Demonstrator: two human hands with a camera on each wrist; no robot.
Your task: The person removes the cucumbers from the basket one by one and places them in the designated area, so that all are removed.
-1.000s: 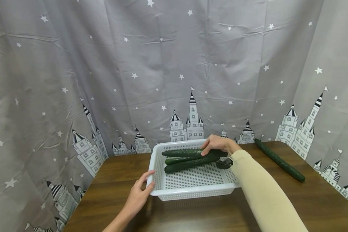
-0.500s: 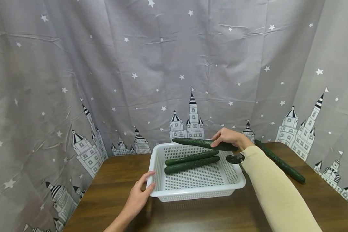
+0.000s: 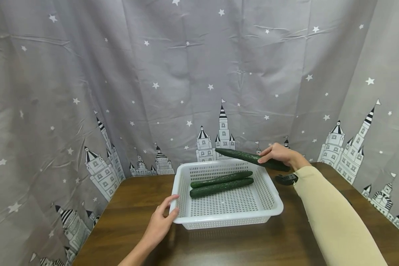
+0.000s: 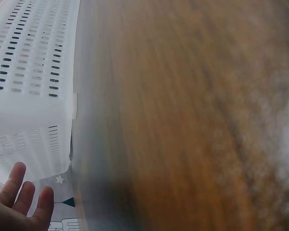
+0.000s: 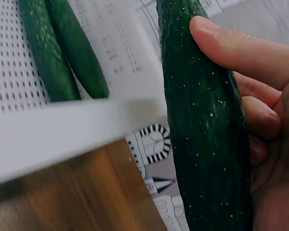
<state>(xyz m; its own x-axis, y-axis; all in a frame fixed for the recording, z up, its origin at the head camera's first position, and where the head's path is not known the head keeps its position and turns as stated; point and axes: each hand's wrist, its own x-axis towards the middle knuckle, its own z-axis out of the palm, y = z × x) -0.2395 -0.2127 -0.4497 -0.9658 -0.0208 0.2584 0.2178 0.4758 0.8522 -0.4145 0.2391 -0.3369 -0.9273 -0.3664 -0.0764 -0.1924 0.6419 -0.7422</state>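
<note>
A white perforated plastic basket (image 3: 232, 221) sits on the table, with two cucumbers (image 3: 221, 187) lying side by side in it. My left hand (image 3: 160, 221) holds the basket's left rim; thumb and a finger are at the edge, and in the left wrist view several fingers (image 4: 25, 196) show below the rim. Beyond the basket's right rim, my right hand (image 3: 280, 153) grips another cucumber (image 3: 242, 155) in the air. That cucumber (image 5: 202, 125) is pinched between thumb and fingers, its far end tilted up over the basket's back edge.
The brown wooden table (image 3: 133, 199) extends around the basket. A grey curtain (image 3: 173, 92) with stars and castles hangs behind it. One more cucumber on the table's right side is almost wholly hidden behind the cream sleeve (image 3: 336, 214).
My right hand has lifted one cucumber out of the basket and carried it up and to the right. The sleeve now covers the cucumber on the table. My left hand stays at the rim.
</note>
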